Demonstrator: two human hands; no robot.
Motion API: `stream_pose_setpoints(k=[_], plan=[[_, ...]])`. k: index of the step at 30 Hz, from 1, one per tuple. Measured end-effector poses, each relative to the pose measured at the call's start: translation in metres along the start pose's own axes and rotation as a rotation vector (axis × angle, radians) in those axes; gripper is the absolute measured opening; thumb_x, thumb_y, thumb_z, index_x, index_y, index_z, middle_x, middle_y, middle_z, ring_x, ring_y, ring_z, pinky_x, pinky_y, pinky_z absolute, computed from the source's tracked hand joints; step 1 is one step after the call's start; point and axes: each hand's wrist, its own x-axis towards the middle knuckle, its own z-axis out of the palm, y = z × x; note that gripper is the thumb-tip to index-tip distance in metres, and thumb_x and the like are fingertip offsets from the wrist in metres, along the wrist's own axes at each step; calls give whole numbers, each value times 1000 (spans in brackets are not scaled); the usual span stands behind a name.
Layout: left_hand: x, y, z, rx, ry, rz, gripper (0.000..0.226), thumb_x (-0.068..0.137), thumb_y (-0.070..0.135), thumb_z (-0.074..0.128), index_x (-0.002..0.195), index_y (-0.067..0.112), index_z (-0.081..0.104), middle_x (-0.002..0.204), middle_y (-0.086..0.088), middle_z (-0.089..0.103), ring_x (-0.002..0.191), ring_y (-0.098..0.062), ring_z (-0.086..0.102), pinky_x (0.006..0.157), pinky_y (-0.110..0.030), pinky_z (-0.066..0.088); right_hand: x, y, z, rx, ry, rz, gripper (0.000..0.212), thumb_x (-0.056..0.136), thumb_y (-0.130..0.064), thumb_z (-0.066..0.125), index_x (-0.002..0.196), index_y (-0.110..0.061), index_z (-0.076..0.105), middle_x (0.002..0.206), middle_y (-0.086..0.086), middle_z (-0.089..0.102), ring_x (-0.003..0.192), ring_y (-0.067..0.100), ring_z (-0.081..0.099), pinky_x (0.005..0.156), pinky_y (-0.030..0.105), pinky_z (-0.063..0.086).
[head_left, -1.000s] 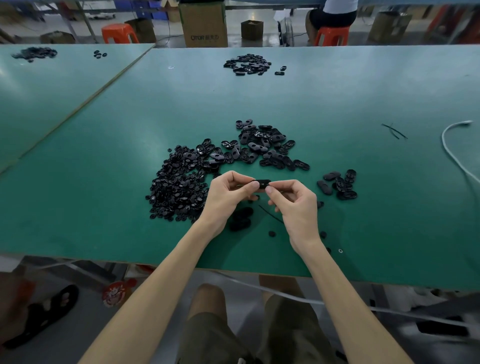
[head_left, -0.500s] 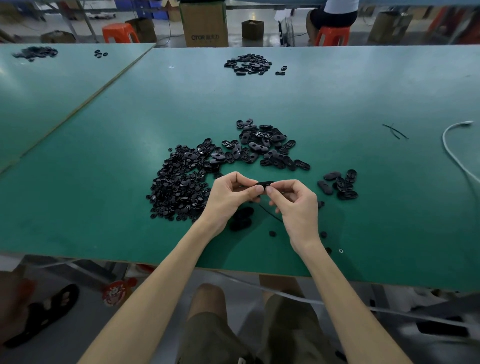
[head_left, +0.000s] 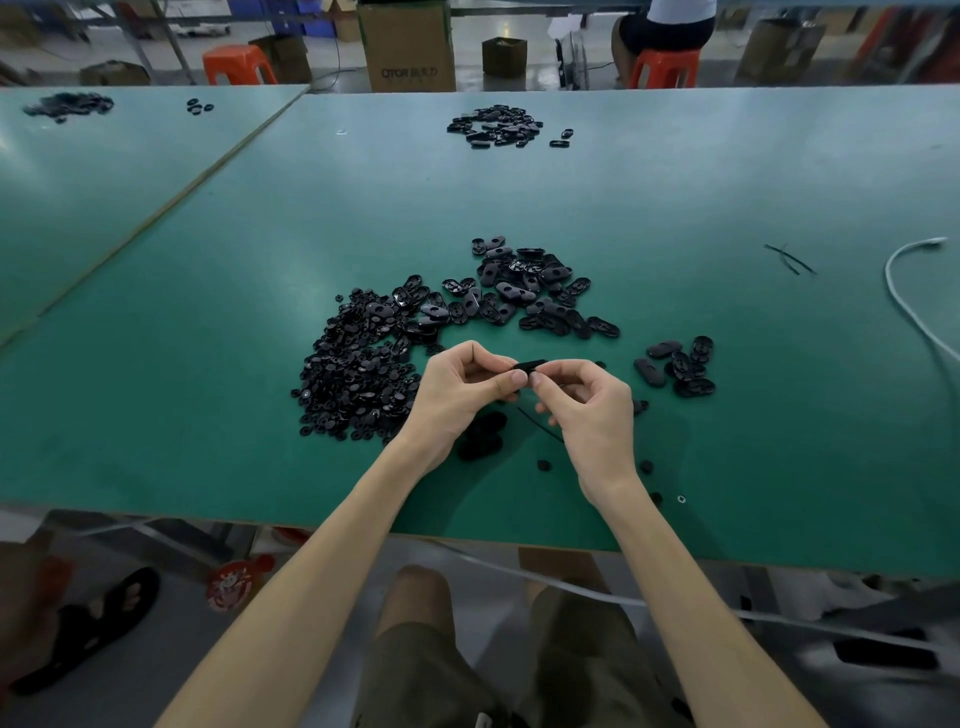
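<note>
Both hands meet above the green table (head_left: 675, 208) near its front edge. My left hand (head_left: 457, 395) and my right hand (head_left: 592, 410) pinch a small black oval plastic part (head_left: 530, 365) between thumbs and fingers, one hand at each end. A heap of small round black pieces (head_left: 358, 374) lies just left of my left hand. Beyond the hands spreads a pile of black oval shells (head_left: 524, 291). A smaller group of oval parts (head_left: 680, 366) lies to the right. Dark parts (head_left: 480, 439) lie under my hands, partly hidden.
A white cable (head_left: 904, 306) curves along the right side. Thin black strips (head_left: 789, 258) lie at the right back. Another pile of black parts (head_left: 496, 126) sits at the far edge. Cardboard boxes (head_left: 405, 47) and orange stools (head_left: 662, 67) stand behind the table, one with a person seated on it.
Both hands have stayed in place pinching the black part; only small finger shifts show.
</note>
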Motion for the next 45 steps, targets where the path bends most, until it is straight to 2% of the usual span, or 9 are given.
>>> stream_pose_setpoints(k=[8, 17, 20, 23, 35, 39, 45], plan=[[1, 0, -1, 18, 18, 0, 18, 80, 3, 82, 85, 3, 65, 94, -7, 77, 74, -15, 72, 71, -22, 57, 0, -1, 0, 0, -19, -7, 5, 91, -14, 79, 90, -16, 75, 76, -3, 76, 61, 8, 66, 56, 24, 52], [0, 3, -1, 29, -12, -6, 19, 80, 3, 84, 87, 4, 66, 90, -10, 77, 72, -17, 72, 72, -23, 58, -1, 0, -1, 5, -14, -31, 14, 91, -9, 79, 83, -14, 68, 77, 1, 75, 64, 14, 69, 57, 30, 54], [-1, 3, -1, 31, -18, -4, 19, 84, 1, 81, 96, 4, 67, 88, -12, 74, 73, -19, 71, 74, -25, 58, -1, 0, 0, 10, -29, -38, 13, 90, -10, 80, 84, -17, 71, 77, 0, 75, 64, 14, 68, 57, 29, 53], [-1, 2, -1, 37, -21, 3, 24, 88, -1, 77, 110, 4, 70, 94, -14, 76, 79, -19, 72, 77, -25, 58, -2, -1, 1, 0, -74, -54, 13, 92, -9, 77, 89, -21, 74, 80, -5, 75, 65, 13, 68, 57, 25, 51], [0, 1, -1, 95, -15, 33, 15, 91, -1, 74, 105, 1, 71, 91, -9, 78, 76, -16, 72, 76, -24, 57, 0, 1, 1, 48, -55, -67, 14, 94, -11, 75, 97, -24, 72, 83, -5, 72, 67, 14, 69, 57, 24, 51], [0, 1, 0, 77, -36, 34, 15, 91, -1, 74, 104, 5, 72, 91, -11, 78, 77, -17, 74, 75, -24, 57, 3, 2, -1, 125, -8, -29, 13, 94, -9, 75, 101, -20, 72, 82, -6, 72, 68, 14, 69, 60, 25, 53], [1, 0, -1, 80, -59, 31, 17, 91, 1, 75, 107, 5, 73, 93, -9, 78, 79, -15, 73, 75, -22, 57, 3, 3, -1, 155, -26, -17, 9, 93, -8, 77, 97, -15, 73, 85, 0, 76, 65, 15, 69, 56, 23, 52]])
